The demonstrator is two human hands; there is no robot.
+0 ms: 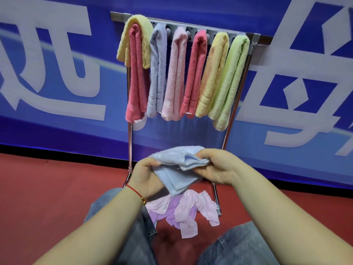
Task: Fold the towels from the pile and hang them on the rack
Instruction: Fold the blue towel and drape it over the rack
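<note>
Knees in grey jeans point(122, 222) at 6 o'clock, on the red floor point(47, 197). Both hands up in front, holding one light blue towel point(176, 174) between them. Left hand point(147, 176) at about 7 o'clock of the towel, fingers curled round its left edge; red string bracelet point(134, 191) on that wrist. Right hand point(215, 168) at 3 o'clock of the towel, fingers and thumb pinching the folded right edge. Towel partly folded, lower corner hanging down. Under it on the floor, a pile of pink and lilac towels point(183, 211), crumpled, between the knees. Beyond, at 12 o'clock, a metal rack point(236, 104) stands against a blue banner point(57, 64) with large white characters. Seven folded towels hang on the rack's top bar: yellow point(133, 35) draped over red point(136, 73), then lavender point(157, 69), pink point(176, 73), red point(194, 73), yellow point(214, 73), green point(231, 79).
</note>
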